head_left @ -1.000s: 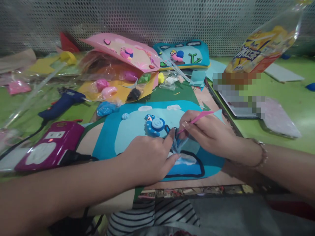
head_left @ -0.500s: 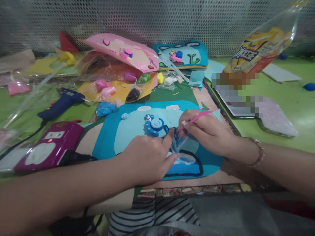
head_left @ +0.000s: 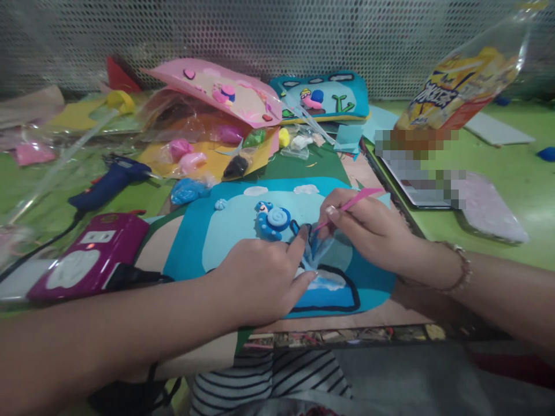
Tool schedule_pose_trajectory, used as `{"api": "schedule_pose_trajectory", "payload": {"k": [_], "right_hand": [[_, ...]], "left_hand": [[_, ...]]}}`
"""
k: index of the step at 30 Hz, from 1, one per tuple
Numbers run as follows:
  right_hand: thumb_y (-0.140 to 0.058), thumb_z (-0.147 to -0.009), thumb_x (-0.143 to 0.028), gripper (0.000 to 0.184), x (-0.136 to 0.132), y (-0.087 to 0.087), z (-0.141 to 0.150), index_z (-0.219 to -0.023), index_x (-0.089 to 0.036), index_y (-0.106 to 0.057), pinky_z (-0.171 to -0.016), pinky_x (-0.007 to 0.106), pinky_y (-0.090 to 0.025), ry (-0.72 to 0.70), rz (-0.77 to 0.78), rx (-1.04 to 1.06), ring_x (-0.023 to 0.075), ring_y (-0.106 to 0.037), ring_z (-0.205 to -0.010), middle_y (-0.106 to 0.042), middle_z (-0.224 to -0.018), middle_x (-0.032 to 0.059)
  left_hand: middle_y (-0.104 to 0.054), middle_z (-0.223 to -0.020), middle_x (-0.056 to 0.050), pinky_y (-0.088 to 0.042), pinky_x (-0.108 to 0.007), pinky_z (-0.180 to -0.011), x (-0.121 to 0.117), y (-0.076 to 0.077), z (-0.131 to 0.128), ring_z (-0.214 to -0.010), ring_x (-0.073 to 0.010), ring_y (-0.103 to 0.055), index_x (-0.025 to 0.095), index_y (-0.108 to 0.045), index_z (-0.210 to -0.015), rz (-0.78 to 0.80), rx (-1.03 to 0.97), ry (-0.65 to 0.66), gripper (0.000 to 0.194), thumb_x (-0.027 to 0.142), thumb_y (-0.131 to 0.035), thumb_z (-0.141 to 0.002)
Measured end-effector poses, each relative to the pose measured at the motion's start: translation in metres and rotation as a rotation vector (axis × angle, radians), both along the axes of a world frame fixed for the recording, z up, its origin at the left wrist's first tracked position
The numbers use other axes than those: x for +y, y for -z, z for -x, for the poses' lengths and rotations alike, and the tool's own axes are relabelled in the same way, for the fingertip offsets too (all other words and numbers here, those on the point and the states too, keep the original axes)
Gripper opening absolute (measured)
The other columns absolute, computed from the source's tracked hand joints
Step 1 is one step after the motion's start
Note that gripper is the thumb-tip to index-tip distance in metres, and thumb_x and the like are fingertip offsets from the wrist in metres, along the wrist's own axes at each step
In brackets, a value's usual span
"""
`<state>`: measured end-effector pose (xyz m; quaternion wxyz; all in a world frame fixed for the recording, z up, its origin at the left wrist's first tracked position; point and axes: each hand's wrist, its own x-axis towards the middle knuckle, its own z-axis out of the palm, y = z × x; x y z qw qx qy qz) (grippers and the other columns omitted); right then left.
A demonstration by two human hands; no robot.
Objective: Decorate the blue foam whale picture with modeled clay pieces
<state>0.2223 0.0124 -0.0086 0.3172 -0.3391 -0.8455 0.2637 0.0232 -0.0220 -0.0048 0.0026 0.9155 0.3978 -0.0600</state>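
Between the fingers and thumb of my right hand is a thin pink clay modelling tool. Its tip points down at a blue-and-white clay shape edged with black on the blue picture sheet. My left hand lies on the sheet from the other side. Its index fingertip touches the black edging, while the thumb rests apart, lower down, by a black-outlined blue-and-white patch. A blue clay snail sits just left of the shape, with white clay clouds above.
Bagged coloured clay lies behind the sheet. To the left are a blue glue gun and a purple power strip with a plugged-in cord. Finished pink and blue pouches stand behind; a snack bag and phone are right.
My right hand has lifted slightly, and the pink tool has tilted up a little at its back end. My left hand stays in place on the sheet.
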Motion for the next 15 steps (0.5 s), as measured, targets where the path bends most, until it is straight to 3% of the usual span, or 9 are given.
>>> {"api": "schedule_pose_trajectory", "payload": {"k": [5,15], "right_hand": [[-0.039,-0.094,-0.013,0.024,-0.0019,-0.0013,0.0006,-0.076,-0.019,-0.053,-0.065,0.024,-0.049,-0.065,-0.043,-0.052,0.0116,-0.058,-0.068,-0.06,-0.076,0.0022],[-0.039,-0.093,-0.012,0.02,-0.0002,0.0023,-0.0009,-0.078,-0.019,-0.051,-0.062,0.025,-0.046,0.006,-0.087,-0.048,0.0118,-0.056,-0.065,-0.057,-0.074,0.0012]], "left_hand": [[-0.072,-0.082,-0.01,-0.05,-0.036,-0.049,-0.001,0.0007,-0.0001,-0.069,-0.0271,-0.069,0.006,-0.039,-0.141,-0.011,-0.011,0.015,0.061,0.045,-0.034,-0.095],[-0.073,-0.083,-0.01,-0.052,-0.038,-0.048,-0.0004,0.0053,0.0045,-0.065,-0.0269,-0.069,0.005,-0.041,-0.139,-0.042,-0.074,0.06,0.059,0.043,-0.034,-0.095]]}}
